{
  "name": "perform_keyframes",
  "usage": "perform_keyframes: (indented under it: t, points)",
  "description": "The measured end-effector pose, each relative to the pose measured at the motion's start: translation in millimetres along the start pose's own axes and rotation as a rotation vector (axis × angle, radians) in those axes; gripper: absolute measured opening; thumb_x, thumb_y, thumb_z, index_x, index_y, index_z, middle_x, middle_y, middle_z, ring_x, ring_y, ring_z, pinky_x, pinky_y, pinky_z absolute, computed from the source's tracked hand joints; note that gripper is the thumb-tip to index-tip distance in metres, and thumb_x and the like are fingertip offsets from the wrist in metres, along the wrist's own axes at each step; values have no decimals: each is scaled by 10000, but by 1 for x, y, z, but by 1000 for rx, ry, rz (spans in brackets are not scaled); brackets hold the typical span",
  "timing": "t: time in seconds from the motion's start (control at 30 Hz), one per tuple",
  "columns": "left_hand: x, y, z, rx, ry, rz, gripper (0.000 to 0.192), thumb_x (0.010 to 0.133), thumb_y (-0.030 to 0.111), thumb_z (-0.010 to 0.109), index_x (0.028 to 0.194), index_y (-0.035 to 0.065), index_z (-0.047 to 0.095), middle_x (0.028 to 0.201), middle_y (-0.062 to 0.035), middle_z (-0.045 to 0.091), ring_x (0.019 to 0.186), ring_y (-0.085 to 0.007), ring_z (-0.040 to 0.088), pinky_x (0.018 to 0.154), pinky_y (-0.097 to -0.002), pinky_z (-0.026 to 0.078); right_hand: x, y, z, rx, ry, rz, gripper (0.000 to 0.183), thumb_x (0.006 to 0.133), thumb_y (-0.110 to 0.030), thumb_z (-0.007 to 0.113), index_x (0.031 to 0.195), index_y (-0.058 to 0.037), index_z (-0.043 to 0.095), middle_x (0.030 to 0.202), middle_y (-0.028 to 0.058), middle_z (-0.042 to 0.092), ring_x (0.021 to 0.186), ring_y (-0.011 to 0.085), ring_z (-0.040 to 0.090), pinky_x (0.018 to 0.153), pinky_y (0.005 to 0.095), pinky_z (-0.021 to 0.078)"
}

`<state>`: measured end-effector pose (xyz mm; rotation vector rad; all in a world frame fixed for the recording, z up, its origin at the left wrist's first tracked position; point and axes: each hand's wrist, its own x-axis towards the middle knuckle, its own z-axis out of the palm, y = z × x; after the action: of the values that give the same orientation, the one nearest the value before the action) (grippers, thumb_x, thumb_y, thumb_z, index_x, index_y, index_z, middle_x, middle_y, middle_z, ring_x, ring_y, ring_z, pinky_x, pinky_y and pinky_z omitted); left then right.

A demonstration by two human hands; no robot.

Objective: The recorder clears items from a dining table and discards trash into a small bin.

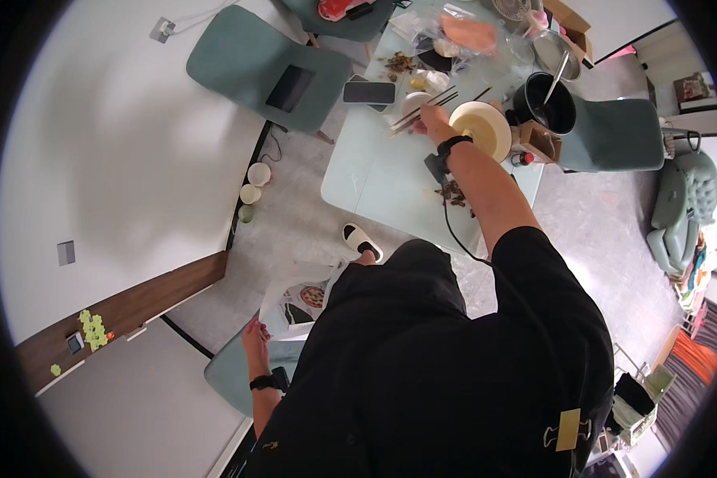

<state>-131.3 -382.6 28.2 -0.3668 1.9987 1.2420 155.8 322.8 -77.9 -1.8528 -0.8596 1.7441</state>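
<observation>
My right hand (432, 121) is shut on several thin chopsticks (402, 124) above the glass table (358, 161). Just behind them is a small white bowl (412, 103), partly covered by the hand and sticks. Beside my right wrist stands a large cream bowl (497, 115) with yellowish liquid in it. Down at the left, my left hand (256, 334) pinches the edge of a white plastic bag (272, 306). A box with a pizza picture (302, 310) shows in the bag's opening. The bag is near a green chair (230, 373), and my leg hides part of it.
A phone (368, 92) lies near the table's left edge. Food scraps (453, 194) and more scraps (400, 62) lie on the tabletop. A black pot (529, 98) with a utensil stands at the right, beside a cardboard box (539, 142) and a red-capped bottle (523, 159). A cable hangs from my right wrist.
</observation>
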Motion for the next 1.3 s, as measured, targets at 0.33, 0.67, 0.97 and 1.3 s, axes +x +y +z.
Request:
perform_keyframes:
  t: [0.33,0.67,0.97,1.3]
  points:
    - [107,67,-40,157,-74,-2,287,959,83,538,1218,-37,569,774,-56,589,545,-106,504,471,-246,419,-1,12,-3,-633,129,-170,274,800,-201,558,642,11,630,551,100,603,476,223,603,459,359,472]
    - [159,72,-24,328,-137,91,311,958,105,529,1235,-30,571,775,-57,596,560,-103,516,494,-251,430,-47,108,-47,-473,-191,86,311,823,-172,570,580,22,550,487,116,512,353,223,489,338,372,362]
    - [119,72,-2,380,-80,119,285,954,102,529,1197,-27,604,781,-61,606,558,-105,520,494,-252,432,-28,79,-31,-752,-195,45,399,849,-271,583,561,5,571,486,99,536,380,216,516,376,369,409]
    - [69,29,12,277,27,-18,268,947,99,535,1179,-16,604,760,-66,598,530,-120,519,478,-257,427,1,-7,-51,-1131,-102,-480,357,814,-294,571,842,44,682,880,262,685,867,409,675,797,496,535]
